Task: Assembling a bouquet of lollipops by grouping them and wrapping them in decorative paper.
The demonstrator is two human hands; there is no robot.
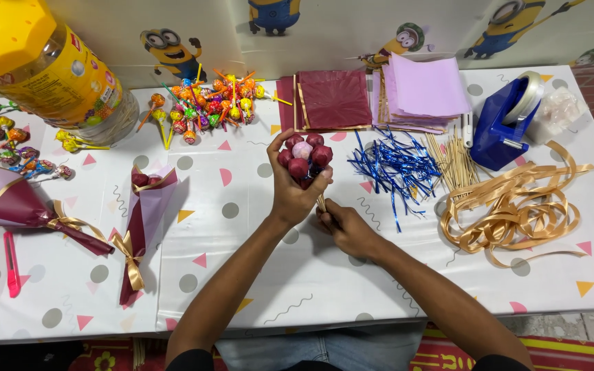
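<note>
Dark red and pink wrapped balls on sticks form a bunch (305, 156) at centre frame, just above the tabletop. Left hand (290, 189) is closed round the bunch under the heads, thumb up on its left side. Right hand (346, 230) sits just below and right, fingers curled in on the stick ends; exact pinch can't be seen.

Table (256, 275) has a white cover w/ dots & triangles. Right of the hands: blue foil ties (393, 168) in a loose heap, then plain sticks (454, 161), then a tangle of gold ribbon (513, 209). Blue tape dispenser (507, 124) at upper right. Top centre: maroon sheets (331, 99) & lilac sheets (424, 89), side by side. Lollipop pile (207, 103) at upper centre-left.

Left of the hands: two wrapped bouquets tied w/ gold bows, one near (142, 220), one (25, 209) at far left. Yellow-lidded jar (42, 62) lies at upper left corner, more lollipops (1, 141) below it. Pink cutter (12, 264) at lower left.
</note>
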